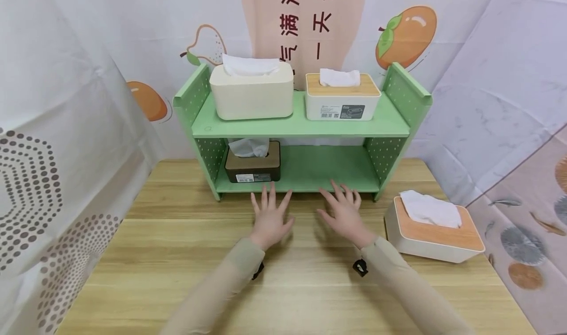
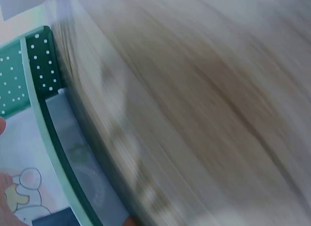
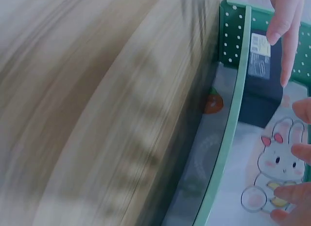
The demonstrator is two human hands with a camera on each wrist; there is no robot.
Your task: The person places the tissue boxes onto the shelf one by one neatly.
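Note:
My left hand [image 1: 271,222] has its fingers spread over the wooden table, in front of the green two-tier shelf [image 1: 330,170]. To its right, my right hand [image 1: 345,218] also has spread fingers, the tips near the shelf's front edge. Neither hand holds anything. Nearest the left fingertips, a dark brown tissue box [image 1: 253,164] sits on the lower tier's left side. That box [image 3: 262,97] appears in the right wrist view, close to the fingers of the left hand [image 3: 286,26]. Only bits of fingers [image 2: 6,206] show in the left wrist view.
The upper tier carries a large cream tissue box [image 1: 252,99] and a smaller white tissue box with a wooden lid [image 1: 341,101]. Another wood-lidded tissue box [image 1: 436,244] stands on the table [image 1: 305,295] to the right. A printed curtain [image 1: 146,40] hangs behind.

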